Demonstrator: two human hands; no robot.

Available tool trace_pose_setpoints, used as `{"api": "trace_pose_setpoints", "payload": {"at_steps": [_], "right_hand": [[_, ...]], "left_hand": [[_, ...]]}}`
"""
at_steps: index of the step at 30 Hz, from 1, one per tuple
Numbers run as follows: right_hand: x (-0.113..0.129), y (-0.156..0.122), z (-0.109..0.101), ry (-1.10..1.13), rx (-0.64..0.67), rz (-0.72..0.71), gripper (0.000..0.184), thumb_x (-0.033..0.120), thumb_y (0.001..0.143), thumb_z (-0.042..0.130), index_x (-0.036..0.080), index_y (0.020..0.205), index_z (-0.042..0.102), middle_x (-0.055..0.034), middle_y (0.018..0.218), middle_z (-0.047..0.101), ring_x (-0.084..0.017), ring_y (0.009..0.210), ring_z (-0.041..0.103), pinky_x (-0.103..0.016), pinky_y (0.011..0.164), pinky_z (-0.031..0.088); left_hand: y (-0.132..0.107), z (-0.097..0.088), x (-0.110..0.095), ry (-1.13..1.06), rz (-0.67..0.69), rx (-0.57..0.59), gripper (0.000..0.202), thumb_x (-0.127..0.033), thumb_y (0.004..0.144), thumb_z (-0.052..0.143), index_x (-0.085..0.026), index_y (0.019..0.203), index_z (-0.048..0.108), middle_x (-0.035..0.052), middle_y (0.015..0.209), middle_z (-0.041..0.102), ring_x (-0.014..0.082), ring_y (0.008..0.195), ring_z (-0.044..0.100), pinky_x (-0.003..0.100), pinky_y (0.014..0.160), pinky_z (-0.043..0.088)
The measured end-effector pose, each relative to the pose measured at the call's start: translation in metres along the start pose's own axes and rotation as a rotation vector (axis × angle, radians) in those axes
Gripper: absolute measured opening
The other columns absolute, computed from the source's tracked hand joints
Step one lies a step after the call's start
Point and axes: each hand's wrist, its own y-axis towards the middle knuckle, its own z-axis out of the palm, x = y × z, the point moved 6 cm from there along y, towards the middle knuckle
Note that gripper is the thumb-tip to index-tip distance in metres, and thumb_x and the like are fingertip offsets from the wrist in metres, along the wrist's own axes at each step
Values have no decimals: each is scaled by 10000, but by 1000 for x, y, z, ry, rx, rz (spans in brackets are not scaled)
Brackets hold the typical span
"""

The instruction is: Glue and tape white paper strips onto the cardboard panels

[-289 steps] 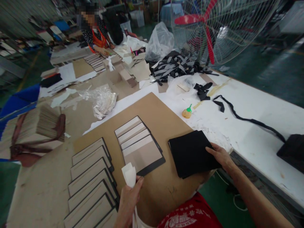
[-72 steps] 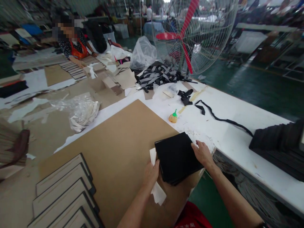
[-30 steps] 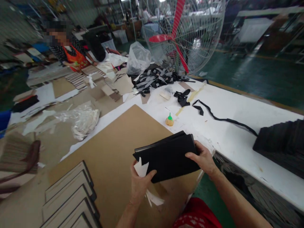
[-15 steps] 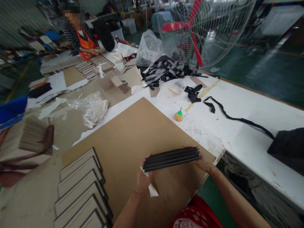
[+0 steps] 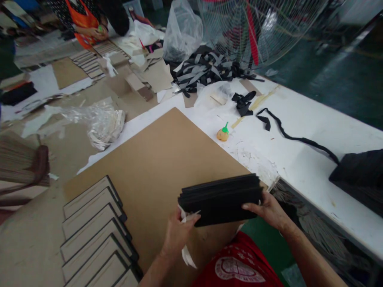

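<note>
Gripping a stack of black panels (image 5: 223, 205) at its left end, the left hand (image 5: 176, 231) comes up from below with its thumb over the near face, also pinching white strips (image 5: 188, 257) that dangle beneath the palm. The right hand (image 5: 271, 211) clasps the opposite end, forearm slanting in from the lower right, thumb laid along the face. Between them the stack sits tilted, upper edges slightly fanned, over the near right part of a brown board (image 5: 155, 155) on the bench (image 5: 317, 171); whether it touches the board is hard to tell. Most fingers of both hands are hidden behind the panels. Overlapping beige pieces (image 5: 92, 225) with dark edges lie on the left, the nearest cut off by the bottom of the view. Across the bench, a co-worker (image 5: 80, 24) is cropped at the chest, and the fan (image 5: 253, 38) is cut at the top.
</note>
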Motion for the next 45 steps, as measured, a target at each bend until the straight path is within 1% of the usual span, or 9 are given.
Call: {"api": "trace_pose_setpoints", "payload": {"at_steps": [5,10,15,22,26,29,39,42,45], "right_hand": [[-46,35,13,-271,-177,138,728,543,743,723,135,1321,551,-161,1236,651,-343,1165,602,-518,1034,455],[-42,46,14,-605,-345,-22,619,522,797,652,158,1294,594,-187,1298,545,-383,1249,499,-546,1090,384],[-37,70,5,-446,-394,-65,677,553,846,567,136,1379,527,-179,1313,514,-338,1256,502,-496,1102,391],[-22,105,6,-354,-335,-148,480,482,865,561,239,1270,643,-84,1213,575,-236,1158,576,-396,1079,433],[-1,86,6,-337,-387,-254,490,473,839,605,237,1268,637,-93,1327,502,-241,1277,493,-401,1134,383],[9,63,9,-183,-363,-317,482,450,847,626,255,1287,600,-70,1277,581,-233,1214,557,-424,1092,434],[-5,28,28,446,-316,-236,607,504,750,740,292,1301,601,-32,1285,683,-287,1208,617,-508,1042,496],[-1,12,6,568,-388,-256,598,470,710,795,292,1256,629,-32,1236,707,-281,1168,638,-493,1038,492],[-1,-11,-41,635,-467,-290,596,456,683,817,308,1232,636,-31,1219,711,-280,1129,653,-478,1004,507]], "left_hand": [[39,33,17,64,-104,123,500,-216,663,773,-173,1151,675,81,973,775,277,892,721,368,814,544],[43,39,18,137,-103,91,519,-305,725,757,-180,1217,649,130,1058,754,315,964,708,407,864,524],[30,38,20,336,-41,4,689,-358,734,740,-132,1348,524,200,1306,620,356,1193,598,438,1034,430],[28,46,39,294,38,20,704,-362,771,696,-118,1383,451,199,1385,510,338,1276,514,426,1090,387],[28,44,38,238,69,1,703,-345,749,715,-107,1363,468,217,1394,510,351,1315,491,440,1116,363],[28,39,41,165,45,28,711,-352,710,761,-130,1333,502,191,1321,590,336,1248,565,428,1082,407],[39,27,48,49,-17,156,475,-378,730,738,-178,1150,641,107,1010,759,301,948,727,394,844,569],[39,18,50,70,-52,64,332,-400,757,691,-192,1016,697,78,817,763,314,859,739,386,748,579],[38,9,48,152,-24,-28,283,-423,762,670,-195,924,715,67,672,728,327,772,738,391,678,574]]}}
